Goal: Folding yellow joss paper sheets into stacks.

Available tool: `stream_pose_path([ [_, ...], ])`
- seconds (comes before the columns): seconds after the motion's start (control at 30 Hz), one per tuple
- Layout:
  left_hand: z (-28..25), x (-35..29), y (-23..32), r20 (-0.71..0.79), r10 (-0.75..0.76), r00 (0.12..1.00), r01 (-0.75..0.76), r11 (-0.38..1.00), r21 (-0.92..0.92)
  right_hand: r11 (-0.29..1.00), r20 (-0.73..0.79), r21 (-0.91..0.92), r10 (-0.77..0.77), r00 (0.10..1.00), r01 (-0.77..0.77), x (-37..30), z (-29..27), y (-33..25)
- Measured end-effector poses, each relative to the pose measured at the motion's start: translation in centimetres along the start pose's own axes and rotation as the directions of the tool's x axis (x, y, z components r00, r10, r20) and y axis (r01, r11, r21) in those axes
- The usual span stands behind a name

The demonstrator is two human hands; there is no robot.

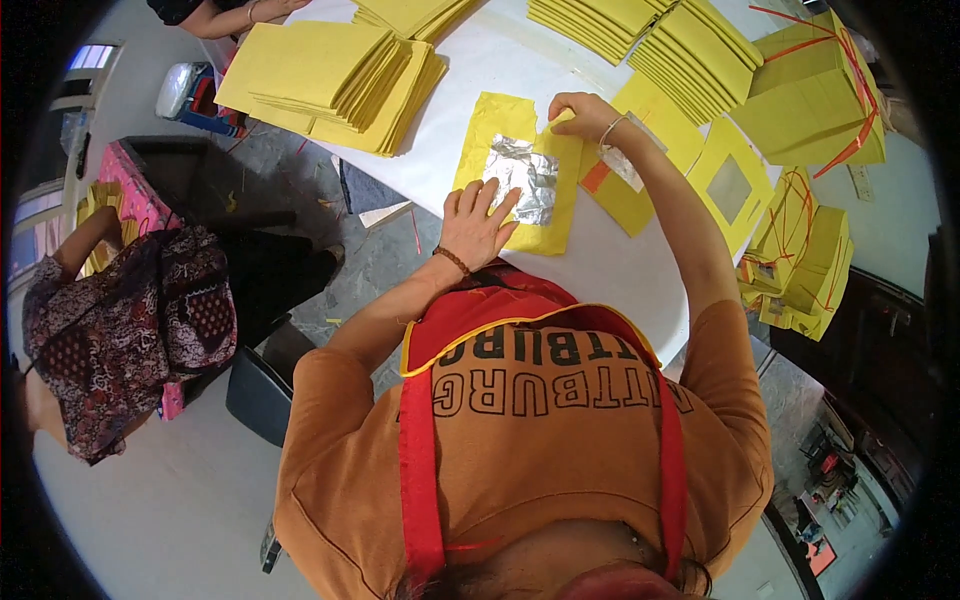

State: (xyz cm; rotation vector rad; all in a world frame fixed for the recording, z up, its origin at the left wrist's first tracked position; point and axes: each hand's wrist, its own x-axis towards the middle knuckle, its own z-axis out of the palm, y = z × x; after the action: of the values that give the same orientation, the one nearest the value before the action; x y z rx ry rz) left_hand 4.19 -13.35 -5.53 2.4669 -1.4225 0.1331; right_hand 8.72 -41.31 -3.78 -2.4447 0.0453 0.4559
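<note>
A yellow paper piece [552, 240] like a flat envelope lies on the white table in front of me. A crinkled silver foil sheet [537, 185] covers its middle. My left hand [478, 222] rests flat with fingers spread over the left edge of the foil and the paper. At the far right corner, my right hand [583, 116] pinches a lifted flap of the yellow paper between thumb and fingers. Beside it on the right lies another yellow paper piece [632, 208] with silver and a red-orange patch, partly hidden under my right forearm.
Folded yellow paper stacks [320, 75] stand at the far left, more [695, 60] at the far right. A yellow sheet with a grey square [735, 190] lies right. Yellow bundles with red string [815, 90] sit along the right edge. Co-workers [150, 310] are at left and far left.
</note>
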Motion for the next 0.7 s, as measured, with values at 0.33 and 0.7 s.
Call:
stream_pose_path([
  [0.33,0.0,0.0,0.2,0.020,-0.008,1.000,0.008,1.000,-0.012,0.907,-0.022,0.403,-0.125,0.992,0.123,0.0,-0.9,0.7],
  [0.7,-0.1,0.1,0.0,0.023,-0.012,1.000,0.012,1.000,-0.003,0.965,0.060,0.262,-0.034,0.998,0.017,-1.8,-2.9,-0.1],
])
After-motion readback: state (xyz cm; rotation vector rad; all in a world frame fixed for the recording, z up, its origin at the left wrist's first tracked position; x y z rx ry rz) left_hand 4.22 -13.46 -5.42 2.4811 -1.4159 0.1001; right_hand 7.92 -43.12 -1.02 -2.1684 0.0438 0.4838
